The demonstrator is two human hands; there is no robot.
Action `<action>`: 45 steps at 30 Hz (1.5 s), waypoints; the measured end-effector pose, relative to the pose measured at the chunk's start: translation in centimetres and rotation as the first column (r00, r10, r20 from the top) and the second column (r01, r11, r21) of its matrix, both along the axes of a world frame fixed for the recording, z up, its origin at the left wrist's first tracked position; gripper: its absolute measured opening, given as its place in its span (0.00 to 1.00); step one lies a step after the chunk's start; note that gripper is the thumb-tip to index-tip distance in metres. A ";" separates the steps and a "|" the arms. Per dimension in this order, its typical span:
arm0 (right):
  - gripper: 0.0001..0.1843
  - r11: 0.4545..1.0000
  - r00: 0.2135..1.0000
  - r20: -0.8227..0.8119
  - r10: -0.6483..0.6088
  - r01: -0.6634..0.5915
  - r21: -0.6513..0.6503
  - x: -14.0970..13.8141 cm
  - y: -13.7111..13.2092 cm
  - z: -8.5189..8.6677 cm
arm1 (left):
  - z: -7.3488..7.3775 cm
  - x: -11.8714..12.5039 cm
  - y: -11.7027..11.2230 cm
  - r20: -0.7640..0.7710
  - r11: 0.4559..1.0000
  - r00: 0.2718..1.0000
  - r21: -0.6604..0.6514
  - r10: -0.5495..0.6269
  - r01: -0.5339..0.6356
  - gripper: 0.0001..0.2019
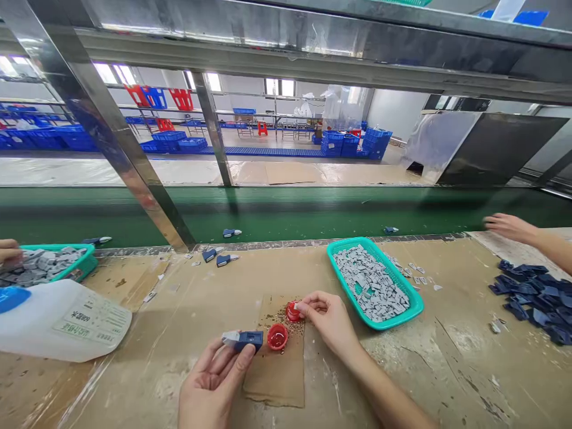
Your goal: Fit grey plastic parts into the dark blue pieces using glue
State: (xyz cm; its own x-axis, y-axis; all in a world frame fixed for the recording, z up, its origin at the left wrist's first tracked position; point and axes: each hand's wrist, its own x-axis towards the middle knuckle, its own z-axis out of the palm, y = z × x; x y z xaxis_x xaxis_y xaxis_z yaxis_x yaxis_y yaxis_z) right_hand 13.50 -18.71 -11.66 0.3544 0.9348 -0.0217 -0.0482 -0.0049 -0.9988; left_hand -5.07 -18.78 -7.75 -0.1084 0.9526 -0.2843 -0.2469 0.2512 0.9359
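My left hand [213, 381] pinches a small dark blue clip with a grey end [243, 339] just above the bench. My right hand [326, 317] has its fingertips pinched on a small grey piece held over a red cap [292, 311]. A second red cap [277, 336] lies open side up on a square of brown cardboard [276, 375], between my two hands. A teal basket [415, 298] heaped with small grey parts stands just right of my right hand.
A white plastic jug [62, 322] lies on its side at the left, beside another teal basket [87, 262] where a person's hand rests. At the right edge lie dark blue clips [536, 298] and another person's hand [509, 226]. A green conveyor belt [290, 211] carries scattered clips.
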 end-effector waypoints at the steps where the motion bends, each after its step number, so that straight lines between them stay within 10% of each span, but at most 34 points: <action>1: 0.20 1.000 1.000 0.005 -0.003 0.003 0.003 0.0 0.1 -0.1 | 0.1 0.0 0.0 0.003 1.000 1.000 0.000 0.000 0.000 0.27; 22: 0.15 0.967 0.911 -0.325 0.256 -0.248 0.066 -1.5 -2.7 4.0 | 1.0 2.9 -0.8 -0.069 0.982 0.990 0.134 -0.126 0.134 0.15; 45: 0.20 0.932 0.939 -0.078 0.334 -0.342 -0.118 -0.7 -3.1 3.7 | 0.6 2.7 -0.7 -0.114 0.967 0.972 0.131 -0.205 0.219 0.14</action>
State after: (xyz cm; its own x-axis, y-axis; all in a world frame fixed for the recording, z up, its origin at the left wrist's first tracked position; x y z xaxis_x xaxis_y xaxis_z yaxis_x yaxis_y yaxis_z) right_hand 12.79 -21.80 -8.00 0.0126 0.9870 -0.1600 -0.0770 -0.1586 -0.9843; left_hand -2.38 -19.43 -7.17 0.0799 0.9866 -0.1425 -0.1071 0.1506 0.9828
